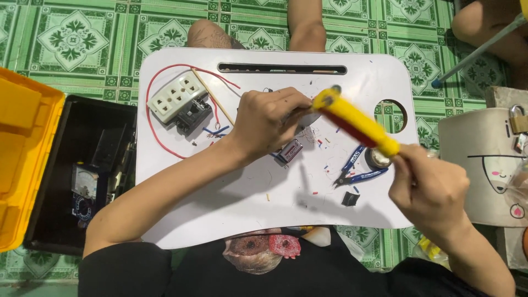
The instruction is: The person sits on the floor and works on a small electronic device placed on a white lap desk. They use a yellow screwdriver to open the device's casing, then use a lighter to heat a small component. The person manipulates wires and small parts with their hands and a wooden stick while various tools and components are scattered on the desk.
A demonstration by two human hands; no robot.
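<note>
Right hand point(426, 184), lower right of frame: fingers curled shut around the grip end of a yellow-and-red soldering iron point(355, 122). The tool slants up and left, its far end just beside the left hand's knuckles; that end is blurred, so I cannot tell whether it touches anything.

Left hand point(269, 121), centre of frame: fingers bunched and pressed down on a small piece of work on the counter point(264, 187). The piece is almost wholly hidden under the fingers; only a pale edge shows to the right of them.

Just below the left hand lies a small rectangular battery point(290, 150). Right of it, blue-handled side cutters point(357, 168) rest flat, and a small round reel point(378, 159) sits near the iron's grip. A small black scrap point(350, 198) lies lower down, amid bits of stripped wire insulation.

Upper left of the counter: a white multi-socket block point(177, 97) against a black switch body point(193, 115), ringed by a loop of red wire point(151, 129). Far left, on the tiled floor, an open black-and-yellow toolbox point(49, 165).

Judgement: the step in hand looks like soldering a joint on the held piece. The next move would call for a steady left hand and the tip placed squarely on the joint, clear of the fingers.
</note>
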